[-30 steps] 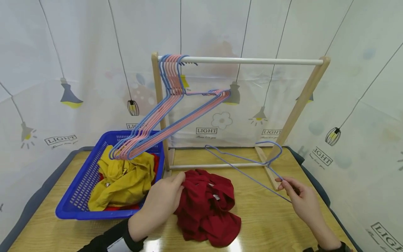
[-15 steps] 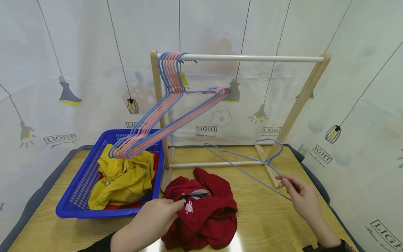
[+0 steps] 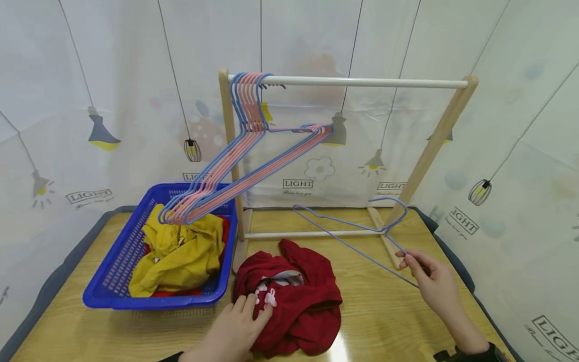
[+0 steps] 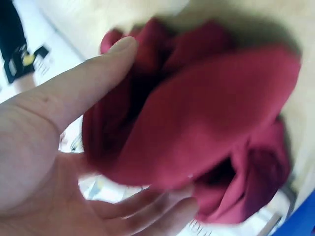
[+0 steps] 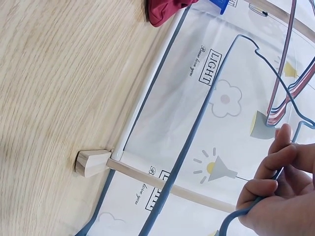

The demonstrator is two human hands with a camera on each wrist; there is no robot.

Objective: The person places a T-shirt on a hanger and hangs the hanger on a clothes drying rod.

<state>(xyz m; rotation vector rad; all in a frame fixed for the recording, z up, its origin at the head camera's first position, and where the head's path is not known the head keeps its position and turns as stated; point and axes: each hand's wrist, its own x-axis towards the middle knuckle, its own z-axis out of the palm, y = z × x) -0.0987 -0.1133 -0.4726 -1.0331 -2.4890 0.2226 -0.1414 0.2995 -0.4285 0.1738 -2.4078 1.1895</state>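
At the far left of the wooden table [image 3: 362, 322] sits the blue basket [image 3: 113, 271], with a crumpled yellow garment [image 3: 181, 256] in it and something red showing under that. Above the basket a bunch of pink and blue hangers [image 3: 244, 166] slants down from the left end of the white rail of the wooden rack [image 3: 434, 141].

Just right of the basket, in front of the rack, lies the red garment [image 3: 298, 301] in a heap. My left hand [image 3: 235, 329] rests on its near left side, fingers straight and spread, touching the cloth around a pale patch with a small pink bow. In the left wrist view the fingers look relaxed with the red cloth against the palm, though that picture is blurred, so I cannot say whether any cloth is pinched.

Further right, my right hand [image 3: 429, 281] pinches the blue wire hanger [image 3: 348, 236] by one slanted arm, just below its neck, fingers curled around the wire. The hanger hangs in the air above the table, its hook near the rack's right foot.
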